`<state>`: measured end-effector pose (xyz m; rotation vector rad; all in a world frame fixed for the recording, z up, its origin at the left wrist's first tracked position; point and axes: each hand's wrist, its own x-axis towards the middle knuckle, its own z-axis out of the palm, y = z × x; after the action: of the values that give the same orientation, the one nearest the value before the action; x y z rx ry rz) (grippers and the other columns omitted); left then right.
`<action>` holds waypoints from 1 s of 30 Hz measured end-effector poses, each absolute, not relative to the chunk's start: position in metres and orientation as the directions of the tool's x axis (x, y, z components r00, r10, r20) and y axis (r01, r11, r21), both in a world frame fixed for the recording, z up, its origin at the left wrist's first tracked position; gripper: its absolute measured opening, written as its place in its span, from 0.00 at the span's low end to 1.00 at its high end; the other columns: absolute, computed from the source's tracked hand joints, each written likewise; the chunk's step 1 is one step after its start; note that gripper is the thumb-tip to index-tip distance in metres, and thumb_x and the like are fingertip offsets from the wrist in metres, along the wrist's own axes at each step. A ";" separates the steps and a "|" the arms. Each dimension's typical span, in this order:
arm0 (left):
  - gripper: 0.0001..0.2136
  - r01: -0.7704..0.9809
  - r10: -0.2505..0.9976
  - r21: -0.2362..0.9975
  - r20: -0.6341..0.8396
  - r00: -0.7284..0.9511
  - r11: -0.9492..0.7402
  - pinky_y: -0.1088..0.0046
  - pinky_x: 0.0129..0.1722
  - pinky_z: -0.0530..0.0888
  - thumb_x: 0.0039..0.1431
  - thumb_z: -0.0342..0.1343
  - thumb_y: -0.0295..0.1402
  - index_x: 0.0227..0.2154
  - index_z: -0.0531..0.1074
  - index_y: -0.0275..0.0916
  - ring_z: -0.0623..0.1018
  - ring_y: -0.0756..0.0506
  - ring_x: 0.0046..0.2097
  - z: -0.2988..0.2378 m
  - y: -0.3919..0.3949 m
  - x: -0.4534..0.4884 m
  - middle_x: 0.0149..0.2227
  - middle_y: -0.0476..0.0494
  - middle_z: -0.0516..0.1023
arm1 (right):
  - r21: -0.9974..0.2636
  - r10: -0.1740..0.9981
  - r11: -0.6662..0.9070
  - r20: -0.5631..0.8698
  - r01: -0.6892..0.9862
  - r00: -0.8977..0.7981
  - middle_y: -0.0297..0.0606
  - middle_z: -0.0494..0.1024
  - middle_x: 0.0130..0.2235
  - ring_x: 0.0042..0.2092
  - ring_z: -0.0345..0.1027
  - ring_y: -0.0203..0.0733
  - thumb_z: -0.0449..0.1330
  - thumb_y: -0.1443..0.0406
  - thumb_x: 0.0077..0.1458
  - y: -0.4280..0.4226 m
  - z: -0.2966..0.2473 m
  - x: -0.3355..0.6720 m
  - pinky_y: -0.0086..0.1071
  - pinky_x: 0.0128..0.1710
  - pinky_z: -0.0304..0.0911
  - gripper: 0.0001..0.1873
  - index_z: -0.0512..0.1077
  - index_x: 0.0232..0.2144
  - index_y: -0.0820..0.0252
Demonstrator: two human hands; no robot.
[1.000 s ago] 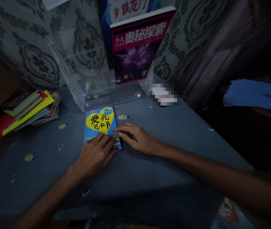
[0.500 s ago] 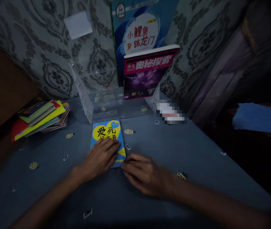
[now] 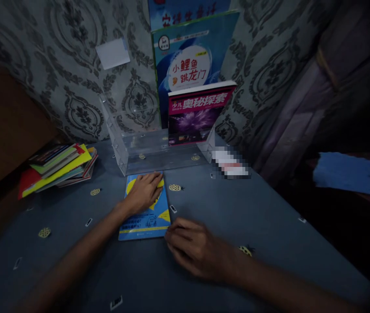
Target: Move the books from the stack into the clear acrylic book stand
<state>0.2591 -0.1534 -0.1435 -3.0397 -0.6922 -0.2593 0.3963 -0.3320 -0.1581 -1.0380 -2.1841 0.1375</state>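
Note:
A small blue book with a yellow heart on its cover (image 3: 146, 221) lies flat on the blue patterned tablecloth (image 3: 224, 208). My left hand (image 3: 144, 191) rests flat on the book's upper half, fingers stretched toward its far edge. At the book's lower right corner my right hand (image 3: 191, 245) touches the cloth with loosely bent fingers, slightly blurred, and nothing shows in it. Behind the book stands a clear acrylic stand (image 3: 149, 150) with a purple and pink book (image 3: 194, 115) and a taller blue book (image 3: 188, 61) upright in it.
A fanned stack of colourful books (image 3: 57, 167) lies at the left. A white note (image 3: 112, 53) is stuck on the patterned wall. A pixelated patch (image 3: 230, 163) sits right of the stand. Something blue (image 3: 351, 174) lies in the dark at the far right.
My left hand has slid up the blue book from its lower part to its upper half. My right hand has drawn back from the cover to the book's lower right corner. The view tilted up.

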 end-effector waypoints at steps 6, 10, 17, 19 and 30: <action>0.21 0.391 0.400 0.086 0.218 0.890 -0.917 0.53 0.62 0.62 0.68 0.46 0.34 0.62 0.59 0.34 0.64 0.40 0.63 -0.156 -0.211 0.221 0.62 0.34 0.65 | -0.433 0.725 0.662 0.576 0.611 -0.377 0.40 0.77 0.29 0.35 0.68 0.40 0.52 0.72 0.62 -0.329 -0.158 0.395 0.32 0.34 0.67 0.11 0.73 0.32 0.62; 0.21 0.481 0.494 0.112 0.225 0.840 -0.869 0.53 0.62 0.63 0.68 0.47 0.37 0.61 0.61 0.36 0.64 0.39 0.64 -0.161 -0.208 0.195 0.63 0.33 0.64 | -0.492 0.790 0.577 0.537 0.652 -0.294 0.40 0.79 0.32 0.37 0.70 0.41 0.52 0.70 0.64 -0.318 -0.161 0.396 0.34 0.38 0.69 0.10 0.74 0.37 0.61; 0.26 0.694 0.759 0.317 0.348 0.550 -0.647 0.45 0.59 0.65 0.65 0.47 0.41 0.62 0.58 0.34 0.65 0.33 0.64 -0.194 -0.166 0.171 0.61 0.27 0.66 | -0.388 0.922 0.273 0.367 0.880 -0.124 0.55 0.67 0.60 0.59 0.64 0.59 0.59 0.63 0.59 -0.289 -0.173 0.391 0.56 0.55 0.65 0.19 0.71 0.52 0.61; 0.25 0.601 0.755 0.457 0.381 0.533 -0.655 0.47 0.60 0.66 0.65 0.48 0.40 0.62 0.58 0.36 0.66 0.35 0.63 -0.200 -0.162 0.172 0.61 0.29 0.67 | -0.418 0.931 0.257 0.348 0.871 -0.107 0.56 0.65 0.61 0.62 0.62 0.58 0.58 0.65 0.59 -0.286 -0.178 0.387 0.54 0.57 0.64 0.19 0.70 0.52 0.63; 0.11 -0.173 0.871 0.861 -0.439 0.221 0.478 0.65 0.35 0.82 0.63 0.53 0.27 0.48 0.70 0.31 0.84 0.39 0.36 -0.136 -0.182 0.204 0.33 0.35 0.82 | -0.757 0.966 0.152 0.251 0.636 0.068 0.49 0.54 0.68 0.69 0.48 0.51 0.55 0.66 0.58 -0.294 -0.196 0.385 0.45 0.67 0.51 0.28 0.63 0.61 0.61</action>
<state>0.2041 -0.1816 -0.1361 -2.2883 -3.2800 -2.4493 0.3854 -0.2939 -0.1965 -1.5644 -1.6493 0.5333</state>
